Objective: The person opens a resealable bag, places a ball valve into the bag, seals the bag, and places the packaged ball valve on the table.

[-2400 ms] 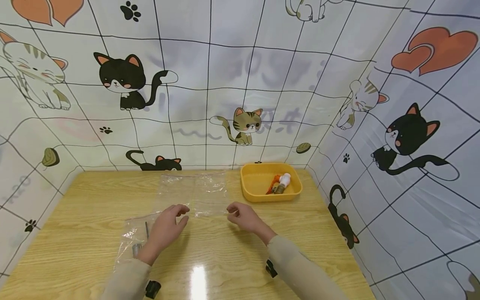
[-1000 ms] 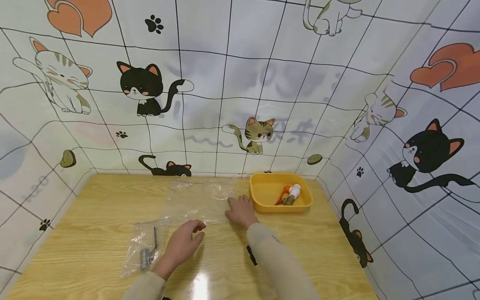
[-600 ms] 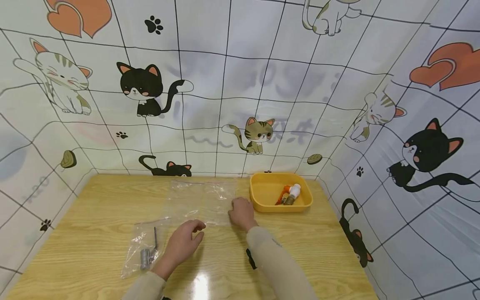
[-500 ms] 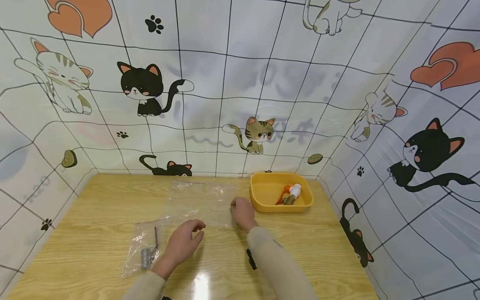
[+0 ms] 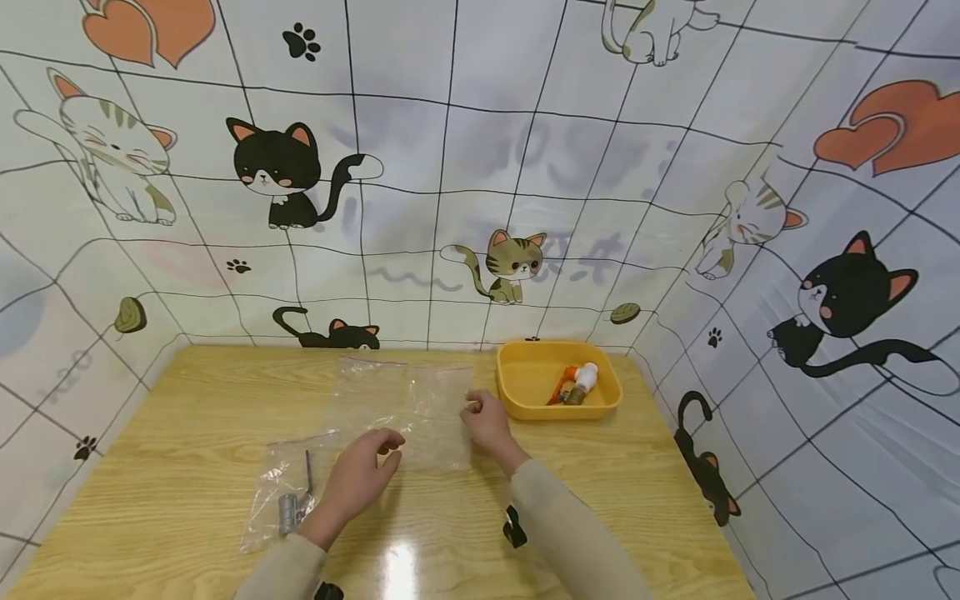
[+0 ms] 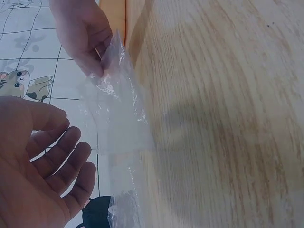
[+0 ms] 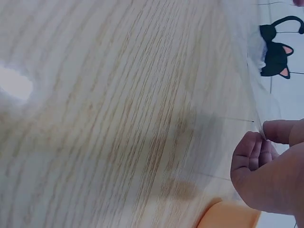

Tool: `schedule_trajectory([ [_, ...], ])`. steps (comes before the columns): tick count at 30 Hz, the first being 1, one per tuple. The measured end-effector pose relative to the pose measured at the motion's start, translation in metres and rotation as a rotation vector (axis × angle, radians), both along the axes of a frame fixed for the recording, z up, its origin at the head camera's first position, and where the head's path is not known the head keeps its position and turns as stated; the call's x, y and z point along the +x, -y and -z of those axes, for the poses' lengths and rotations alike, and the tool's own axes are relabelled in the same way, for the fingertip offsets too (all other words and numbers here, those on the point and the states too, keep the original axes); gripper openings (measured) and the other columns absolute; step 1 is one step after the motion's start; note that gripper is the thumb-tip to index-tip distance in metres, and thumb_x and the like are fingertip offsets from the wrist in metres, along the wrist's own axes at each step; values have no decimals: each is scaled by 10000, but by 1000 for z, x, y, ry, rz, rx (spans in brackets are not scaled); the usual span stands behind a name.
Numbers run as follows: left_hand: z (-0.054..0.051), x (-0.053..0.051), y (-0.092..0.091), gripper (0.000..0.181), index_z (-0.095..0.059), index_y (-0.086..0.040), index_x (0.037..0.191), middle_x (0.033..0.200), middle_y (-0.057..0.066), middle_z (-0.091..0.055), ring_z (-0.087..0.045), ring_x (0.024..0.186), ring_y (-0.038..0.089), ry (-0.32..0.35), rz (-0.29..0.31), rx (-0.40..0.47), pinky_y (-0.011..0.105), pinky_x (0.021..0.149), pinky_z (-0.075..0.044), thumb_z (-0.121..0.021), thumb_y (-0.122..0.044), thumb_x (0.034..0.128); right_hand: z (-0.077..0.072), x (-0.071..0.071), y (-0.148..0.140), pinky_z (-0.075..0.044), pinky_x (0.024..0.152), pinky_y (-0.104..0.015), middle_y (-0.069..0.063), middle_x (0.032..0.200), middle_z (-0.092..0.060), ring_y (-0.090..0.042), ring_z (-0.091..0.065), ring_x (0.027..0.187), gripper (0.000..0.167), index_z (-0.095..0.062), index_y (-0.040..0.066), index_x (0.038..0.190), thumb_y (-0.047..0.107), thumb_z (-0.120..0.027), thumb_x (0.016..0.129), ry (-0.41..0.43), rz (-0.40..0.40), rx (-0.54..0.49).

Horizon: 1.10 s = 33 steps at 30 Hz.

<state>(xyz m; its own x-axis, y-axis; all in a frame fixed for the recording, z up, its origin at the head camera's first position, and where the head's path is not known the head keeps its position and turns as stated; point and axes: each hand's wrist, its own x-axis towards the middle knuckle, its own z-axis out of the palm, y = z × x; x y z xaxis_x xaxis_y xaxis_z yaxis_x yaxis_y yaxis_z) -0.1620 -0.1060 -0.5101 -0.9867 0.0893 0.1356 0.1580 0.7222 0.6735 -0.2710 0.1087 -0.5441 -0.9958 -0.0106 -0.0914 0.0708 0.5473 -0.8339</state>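
Note:
My right hand [image 5: 491,423] pinches the right edge of a clear plastic bag [image 5: 438,417], seen lifted off the table in both wrist views. That bag's left part lies toward the middle back of the table, and a second clear sheet or bag [image 5: 367,392] seems to lie beside it. With fingers loosely bent and nothing in them, my left hand [image 5: 358,473] hovers left of the lifted bag. Near that wrist lies a zip bag [image 5: 262,475] holding a grey metal cylinder [image 5: 288,512] and a thin dark rod [image 5: 308,472].
A yellow tray [image 5: 517,410] stands at the back right, holding an orange piece [image 5: 558,383] and a white and brass fitting [image 5: 585,379]. The wooden table [image 5: 450,533] meets cat-printed cloth walls [image 5: 420,208] at its back and sides.
My right hand first reached to the right edge of the clear bag, then pinched it and raised it. The left hand has stayed nearly still over the last second.

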Motion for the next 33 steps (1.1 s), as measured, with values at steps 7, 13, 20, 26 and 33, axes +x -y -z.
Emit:
schedule_trajectory([
  [7, -5, -6, -1, 193, -674, -102, 1111, 1046, 36, -697, -642, 957, 198, -5, -13, 17, 388, 818, -522, -633, -137, 925, -8, 11, -6, -507, 723, -245, -84, 970, -627, -147, -565, 867, 189, -643, 19, 1079, 65, -625, 896, 13, 26, -146],
  [13, -12, -15, -2, 249, -642, -101, 1180, 974, 22, -696, -652, 892, 171, -17, -50, 65, 342, 750, -505, -597, -138, 938, -16, 28, -11, -471, 710, -206, -65, 963, -593, -119, -521, 844, 155, -606, 13, 1045, 86, -631, 911, -12, 7, -244],
  [20, -22, -25, -7, 345, -546, -111, 1299, 988, 22, -687, -645, 861, 151, -4, -74, 128, 316, 701, -496, -565, -225, 974, -42, 56, -14, -493, 637, -220, -167, 982, -602, -120, -517, 775, 172, -572, -70, 1065, 25, -611, 927, -40, -18, -357],
  [26, -34, -30, -13, 423, -466, -87, 1360, 1025, 70, -675, -647, 894, 196, 37, -76, 228, 310, 679, -495, -555, -274, 992, -61, 77, -12, -540, 688, -282, -195, 975, -596, -130, -525, 789, 149, -563, -97, 1047, -2, -586, 934, -72, -22, -365],
  [33, -41, -39, -19, 520, -391, -106, 1435, 1066, 72, -667, -649, 957, 207, 134, -84, 338, 343, 777, -503, -533, -351, 1000, -62, 97, -8, -491, 685, -193, -233, 985, -600, -224, -562, 861, 110, -561, -80, 1025, -2, -569, 948, -140, -62, -317],
])
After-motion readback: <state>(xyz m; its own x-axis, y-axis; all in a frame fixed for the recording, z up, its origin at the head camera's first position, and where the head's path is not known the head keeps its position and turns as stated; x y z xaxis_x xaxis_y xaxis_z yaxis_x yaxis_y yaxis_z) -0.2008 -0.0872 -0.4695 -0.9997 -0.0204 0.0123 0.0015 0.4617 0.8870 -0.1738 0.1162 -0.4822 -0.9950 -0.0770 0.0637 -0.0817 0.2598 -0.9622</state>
